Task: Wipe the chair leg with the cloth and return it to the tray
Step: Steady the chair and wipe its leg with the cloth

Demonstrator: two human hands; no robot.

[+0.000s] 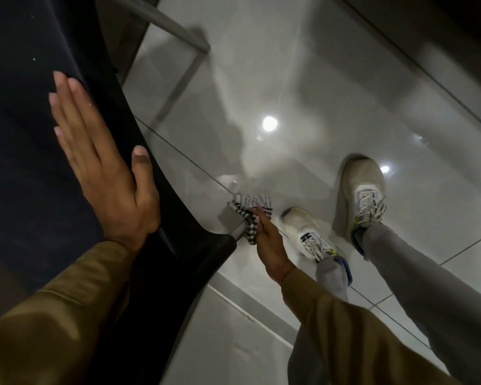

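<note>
A black-and-white striped cloth (250, 215) is wrapped around the lower part of a grey metal chair leg (228, 219), close to the floor. My right hand (270, 243) grips the cloth against the leg, reaching down from the lower right. My left hand (103, 168) lies flat, fingers spread, on the dark chair seat (22, 134) near its black rim. The upper part of the leg is hidden under the seat. No tray is in view.
Glossy grey floor tiles (303, 93) reflect ceiling lights. My two feet in pale sneakers (308, 234) (364, 193) stand just right of the chair leg. A grey metal frame bar (175, 29) of other furniture crosses the top left.
</note>
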